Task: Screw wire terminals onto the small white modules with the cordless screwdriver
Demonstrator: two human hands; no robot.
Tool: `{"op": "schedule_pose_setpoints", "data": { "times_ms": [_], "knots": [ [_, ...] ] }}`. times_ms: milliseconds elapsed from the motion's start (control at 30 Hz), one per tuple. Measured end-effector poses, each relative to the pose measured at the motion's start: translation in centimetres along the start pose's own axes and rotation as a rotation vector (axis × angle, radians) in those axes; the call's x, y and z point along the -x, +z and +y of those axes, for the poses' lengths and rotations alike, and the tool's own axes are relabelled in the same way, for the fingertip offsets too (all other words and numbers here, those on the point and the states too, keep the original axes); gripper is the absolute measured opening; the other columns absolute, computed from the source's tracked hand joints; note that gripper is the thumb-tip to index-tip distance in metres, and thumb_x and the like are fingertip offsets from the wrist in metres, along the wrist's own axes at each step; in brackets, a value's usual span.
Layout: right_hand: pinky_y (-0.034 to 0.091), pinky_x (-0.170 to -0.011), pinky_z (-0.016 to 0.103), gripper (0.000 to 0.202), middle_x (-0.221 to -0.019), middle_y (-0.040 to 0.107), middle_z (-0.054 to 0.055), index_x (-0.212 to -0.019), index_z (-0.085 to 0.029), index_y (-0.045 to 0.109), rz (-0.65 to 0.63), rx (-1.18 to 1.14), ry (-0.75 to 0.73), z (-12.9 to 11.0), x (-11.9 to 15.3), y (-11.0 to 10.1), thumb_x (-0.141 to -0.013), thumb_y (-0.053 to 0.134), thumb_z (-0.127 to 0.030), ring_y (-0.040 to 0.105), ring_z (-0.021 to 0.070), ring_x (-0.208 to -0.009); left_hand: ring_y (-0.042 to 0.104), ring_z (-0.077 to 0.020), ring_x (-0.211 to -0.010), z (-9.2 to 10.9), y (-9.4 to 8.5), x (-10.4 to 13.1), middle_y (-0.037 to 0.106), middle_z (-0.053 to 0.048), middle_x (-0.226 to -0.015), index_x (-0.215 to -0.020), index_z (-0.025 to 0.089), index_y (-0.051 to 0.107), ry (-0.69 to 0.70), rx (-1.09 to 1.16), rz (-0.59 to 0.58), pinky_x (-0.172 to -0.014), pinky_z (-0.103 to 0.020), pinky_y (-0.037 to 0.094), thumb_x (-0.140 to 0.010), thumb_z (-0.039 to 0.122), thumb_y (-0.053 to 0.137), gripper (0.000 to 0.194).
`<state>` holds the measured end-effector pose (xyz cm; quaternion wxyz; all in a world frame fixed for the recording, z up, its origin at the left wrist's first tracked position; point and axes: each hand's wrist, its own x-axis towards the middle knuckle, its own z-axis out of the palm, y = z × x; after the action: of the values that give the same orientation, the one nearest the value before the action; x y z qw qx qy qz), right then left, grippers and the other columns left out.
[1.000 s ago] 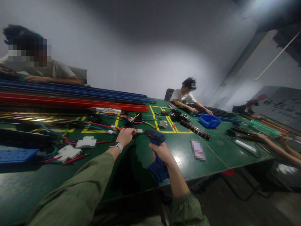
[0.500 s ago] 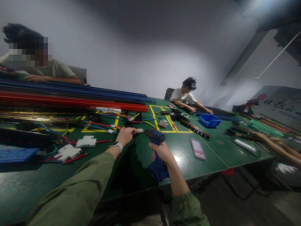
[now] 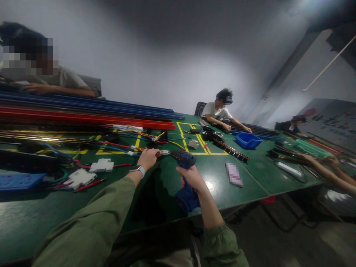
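My right hand (image 3: 191,177) is wrapped round the handle of a blue power drill (image 3: 187,193), which points left. Its dark tip is at or very near a small white and orange connector (image 3: 164,152). My left hand (image 3: 148,158), with a watch at the wrist, pinches that connector from the left. Left of it, red and blue wires (image 3: 118,146) with small white ends lie on the green table (image 3: 164,181). Two white breaker-like blocks (image 3: 81,178) with red wires rest nearer to me on the left.
Blue rails (image 3: 111,105) and an orange rail (image 3: 133,121) run along the far left. A blue power strip (image 3: 22,181) lies at left. Rightward are a blue bin (image 3: 248,140), a pink and white packet (image 3: 234,174) and a white bar (image 3: 289,170). Several people sit around.
The view has shifted slightly. Both hands keep their holds, with the drill and connector in nearly the same place.
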<state>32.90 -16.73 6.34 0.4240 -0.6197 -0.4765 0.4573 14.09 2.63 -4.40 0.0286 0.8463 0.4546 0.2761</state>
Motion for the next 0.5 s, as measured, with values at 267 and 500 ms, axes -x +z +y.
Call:
{"op": "schedule_pose_setpoints", "data": {
  "times_ms": [267, 500],
  "knots": [
    [0.037, -0.034, 0.022, 0.022, -0.043, 0.046, -0.008, -0.085, -0.019, 0.052, 0.001, -0.017, -0.028, 0.19, -0.10, -0.06, -0.078, 0.065, -0.035, 0.048, 0.0122, -0.033, 0.061, -0.0246, -0.100, 0.16, -0.22, 0.07, 0.071, -0.009, -0.104, -0.108, 0.024, 0.068, -0.009, 0.011, -0.001, -0.094, -0.039, 0.034, -0.090, 0.027, 0.044, 0.031],
    [0.038, -0.034, 0.021, 0.025, -0.047, 0.048, -0.008, -0.086, -0.019, 0.053, 0.007, -0.028, -0.042, 0.54, -0.32, -0.01, -0.076, 0.067, -0.037, 0.048, 0.0116, -0.034, 0.061, -0.0251, -0.098, -0.13, 0.05, 0.03, 0.071, -0.008, -0.104, -0.108, 0.024, 0.068, -0.001, 0.013, 0.006, -0.094, -0.039, 0.034, -0.091, 0.031, 0.045, 0.030]
  ]
}}
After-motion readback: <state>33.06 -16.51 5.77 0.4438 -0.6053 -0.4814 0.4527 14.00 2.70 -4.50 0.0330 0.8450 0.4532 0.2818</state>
